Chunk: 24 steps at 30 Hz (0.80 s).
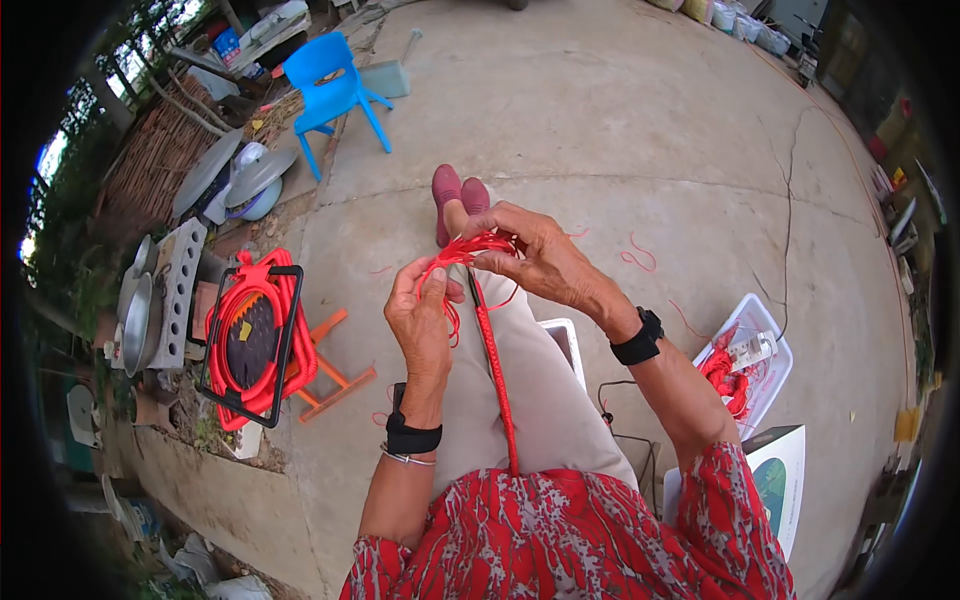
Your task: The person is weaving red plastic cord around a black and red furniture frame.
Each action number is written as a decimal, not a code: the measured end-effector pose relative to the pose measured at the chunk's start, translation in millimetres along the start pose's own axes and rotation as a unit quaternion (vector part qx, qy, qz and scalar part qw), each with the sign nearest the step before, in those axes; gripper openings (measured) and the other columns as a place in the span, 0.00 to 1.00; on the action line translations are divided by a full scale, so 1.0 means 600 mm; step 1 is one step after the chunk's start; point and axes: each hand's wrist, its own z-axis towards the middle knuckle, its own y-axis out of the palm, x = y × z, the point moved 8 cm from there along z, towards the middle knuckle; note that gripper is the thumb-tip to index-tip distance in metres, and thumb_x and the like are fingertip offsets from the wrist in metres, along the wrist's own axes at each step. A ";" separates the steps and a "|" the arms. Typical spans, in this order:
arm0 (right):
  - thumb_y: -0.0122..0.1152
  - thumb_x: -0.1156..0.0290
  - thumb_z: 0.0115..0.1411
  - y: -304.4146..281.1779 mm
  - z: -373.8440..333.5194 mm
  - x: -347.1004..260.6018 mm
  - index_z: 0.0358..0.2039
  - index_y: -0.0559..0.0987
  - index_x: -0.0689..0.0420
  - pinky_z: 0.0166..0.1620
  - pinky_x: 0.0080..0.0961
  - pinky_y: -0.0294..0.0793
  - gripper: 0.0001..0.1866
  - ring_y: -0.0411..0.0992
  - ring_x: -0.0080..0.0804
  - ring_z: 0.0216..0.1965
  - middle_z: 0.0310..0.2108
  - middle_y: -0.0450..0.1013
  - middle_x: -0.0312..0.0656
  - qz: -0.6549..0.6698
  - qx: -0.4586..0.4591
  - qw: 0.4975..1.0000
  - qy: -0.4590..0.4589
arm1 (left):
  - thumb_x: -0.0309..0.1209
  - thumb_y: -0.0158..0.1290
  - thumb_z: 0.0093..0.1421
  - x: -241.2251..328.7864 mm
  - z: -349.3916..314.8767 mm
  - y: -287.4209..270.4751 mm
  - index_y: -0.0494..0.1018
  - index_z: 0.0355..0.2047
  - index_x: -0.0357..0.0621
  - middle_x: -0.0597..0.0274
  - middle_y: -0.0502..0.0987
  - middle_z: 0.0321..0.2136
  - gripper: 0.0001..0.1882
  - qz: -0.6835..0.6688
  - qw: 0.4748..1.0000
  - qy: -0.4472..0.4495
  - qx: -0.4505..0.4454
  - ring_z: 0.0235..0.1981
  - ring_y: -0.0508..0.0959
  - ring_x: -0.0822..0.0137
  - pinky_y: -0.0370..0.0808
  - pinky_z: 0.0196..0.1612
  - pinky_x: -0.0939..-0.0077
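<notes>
Above my lap, a loose bundle of thin red cord [462,248] is stretched between my hands. My left hand [422,315] pinches strands at the bundle's lower left, thumb against fingers. My right hand [540,255] grips the other end, with the fingers curled over the top and the thumb below. Some strands hang in loops under the left fingers. A long red braided cord [497,375] runs from beneath the bundle down between my legs to my shirt. Its upper end looks black, and my right hand partly hides how it meets the strands.
To the left stands a red reel [250,345] with a black frame. A blue plastic chair [330,90] is ahead on the left. On the right, a white basket [775,370] holds red cord beside a white box [790,470]. Cord scraps [638,258] lie on the concrete.
</notes>
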 end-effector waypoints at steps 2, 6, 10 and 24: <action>0.64 0.76 0.52 0.007 -0.007 0.005 0.34 0.76 0.56 0.42 0.30 0.72 0.08 0.71 0.35 0.40 0.35 0.70 0.40 0.003 -0.003 0.999 -0.041 | 0.26 0.52 0.62 -0.019 -0.010 -0.001 0.69 0.41 0.33 0.61 0.76 0.26 0.10 -0.025 0.999 -0.036 0.008 0.25 0.74 0.75 0.71 0.29 0.82; 0.64 0.82 0.47 0.014 -0.041 0.023 0.33 0.76 0.55 0.47 0.31 0.70 0.12 0.68 0.35 0.46 0.43 0.67 0.37 -0.032 -0.018 0.999 -0.036 | 0.23 0.51 0.61 -0.045 -0.034 0.015 0.67 0.38 0.35 0.58 0.77 0.29 0.07 -0.088 0.990 -0.111 0.007 0.26 0.77 0.73 0.75 0.30 0.81; 0.65 0.82 0.45 -0.016 -0.065 0.000 0.36 0.77 0.52 0.50 0.35 0.68 0.17 0.67 0.39 0.49 0.50 0.65 0.38 -0.126 0.119 0.983 -0.060 | 0.21 0.52 0.60 -0.049 -0.040 0.018 0.68 0.37 0.35 0.58 0.77 0.30 0.06 -0.110 0.979 -0.171 0.013 0.27 0.77 0.72 0.76 0.30 0.81; 0.69 0.74 0.44 0.030 -0.088 0.002 0.36 0.80 0.49 0.48 0.36 0.61 0.15 0.64 0.38 0.51 0.50 0.68 0.35 -0.238 0.029 0.957 -0.162 | 0.21 0.48 0.61 -0.055 -0.044 0.022 0.72 0.41 0.30 0.57 0.77 0.33 0.09 -0.025 0.972 -0.220 -0.083 0.31 0.77 0.72 0.75 0.35 0.81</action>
